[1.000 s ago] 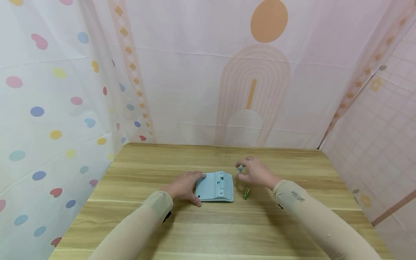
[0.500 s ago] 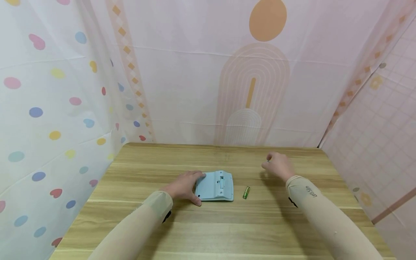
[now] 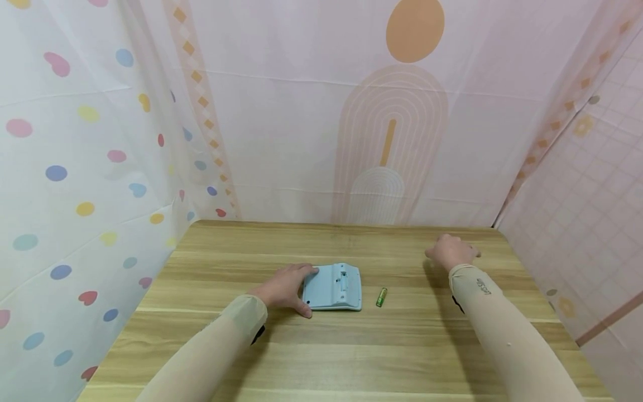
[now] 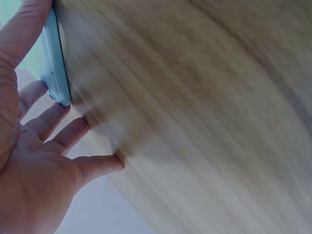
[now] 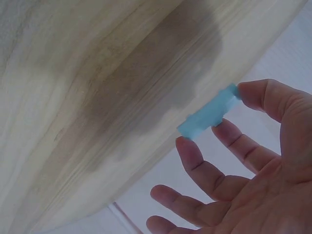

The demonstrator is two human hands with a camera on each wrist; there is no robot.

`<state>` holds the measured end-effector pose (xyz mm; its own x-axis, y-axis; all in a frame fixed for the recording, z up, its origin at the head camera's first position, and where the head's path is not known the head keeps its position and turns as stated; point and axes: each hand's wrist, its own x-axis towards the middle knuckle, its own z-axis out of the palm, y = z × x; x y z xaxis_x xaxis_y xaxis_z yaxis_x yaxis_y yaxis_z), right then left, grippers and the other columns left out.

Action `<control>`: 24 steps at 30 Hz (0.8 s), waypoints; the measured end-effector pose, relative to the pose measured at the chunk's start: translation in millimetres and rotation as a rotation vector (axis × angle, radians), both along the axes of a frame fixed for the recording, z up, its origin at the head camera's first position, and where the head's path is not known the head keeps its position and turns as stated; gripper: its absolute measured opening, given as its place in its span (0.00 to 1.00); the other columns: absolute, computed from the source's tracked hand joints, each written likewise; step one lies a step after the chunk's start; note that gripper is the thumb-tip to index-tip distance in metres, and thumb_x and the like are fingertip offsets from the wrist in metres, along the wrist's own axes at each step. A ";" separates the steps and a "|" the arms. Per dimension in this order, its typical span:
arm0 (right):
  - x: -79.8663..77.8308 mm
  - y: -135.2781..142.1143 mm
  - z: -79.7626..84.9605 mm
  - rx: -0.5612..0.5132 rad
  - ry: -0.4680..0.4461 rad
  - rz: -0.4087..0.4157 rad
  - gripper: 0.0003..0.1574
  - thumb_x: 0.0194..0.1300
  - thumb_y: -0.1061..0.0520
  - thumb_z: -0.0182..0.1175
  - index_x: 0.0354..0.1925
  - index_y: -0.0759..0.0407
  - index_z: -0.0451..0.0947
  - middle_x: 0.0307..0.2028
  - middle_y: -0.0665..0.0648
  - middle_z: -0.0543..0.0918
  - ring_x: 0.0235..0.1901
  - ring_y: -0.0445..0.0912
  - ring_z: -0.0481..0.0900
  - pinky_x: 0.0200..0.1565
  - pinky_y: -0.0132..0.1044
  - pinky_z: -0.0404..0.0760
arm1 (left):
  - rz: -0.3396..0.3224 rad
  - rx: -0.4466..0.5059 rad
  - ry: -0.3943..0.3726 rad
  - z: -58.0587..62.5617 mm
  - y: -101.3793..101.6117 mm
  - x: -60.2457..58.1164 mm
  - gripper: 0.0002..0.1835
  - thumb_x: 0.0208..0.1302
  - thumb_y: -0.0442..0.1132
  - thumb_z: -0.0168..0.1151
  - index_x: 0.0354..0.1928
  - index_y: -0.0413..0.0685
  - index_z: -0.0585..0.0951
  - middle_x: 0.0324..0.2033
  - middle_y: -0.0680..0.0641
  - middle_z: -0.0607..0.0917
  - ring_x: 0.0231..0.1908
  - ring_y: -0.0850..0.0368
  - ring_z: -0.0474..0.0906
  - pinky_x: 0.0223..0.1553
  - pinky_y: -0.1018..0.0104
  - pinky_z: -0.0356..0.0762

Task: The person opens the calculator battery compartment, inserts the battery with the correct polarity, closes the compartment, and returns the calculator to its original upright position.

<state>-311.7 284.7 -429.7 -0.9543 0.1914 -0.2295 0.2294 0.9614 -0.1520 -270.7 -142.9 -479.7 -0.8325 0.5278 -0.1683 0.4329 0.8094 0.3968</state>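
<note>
A light blue calculator (image 3: 321,287) lies with its back up on the table, its small battery compartment (image 3: 344,281) uncovered. My left hand (image 3: 287,286) grips its left end, thumb at the near edge and fingers at the far edge. In the left wrist view, the other fingertips of this left hand (image 4: 44,146) rest on the wood. Off to the right, my right hand (image 3: 452,252) is held over the table. The right wrist view shows it pinching a small light blue battery cover (image 5: 207,114) between thumb and fingertips. A green battery (image 3: 382,297) lies just right of the calculator.
The wooden table (image 3: 321,357) ends at a patterned curtain (image 3: 281,139) along the back. A dotted curtain (image 3: 100,167) borders the left side, and a checked one (image 3: 593,195) hangs at the right.
My right hand has moved rightward from beside the calculator, carrying the battery cover, and has turned. The left hand, calculator and battery have stayed in place.
</note>
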 end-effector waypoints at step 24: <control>-1.4 -1.8 -15.9 0.019 -0.054 -0.036 0.46 0.74 0.39 0.58 0.71 0.74 0.70 0.70 0.86 0.69 0.68 0.88 0.64 0.65 0.88 0.59 | -0.007 0.011 -0.004 1.3 -1.2 1.4 0.60 0.47 0.57 0.88 0.81 0.49 0.68 0.80 0.42 0.68 0.80 0.37 0.62 0.80 0.39 0.61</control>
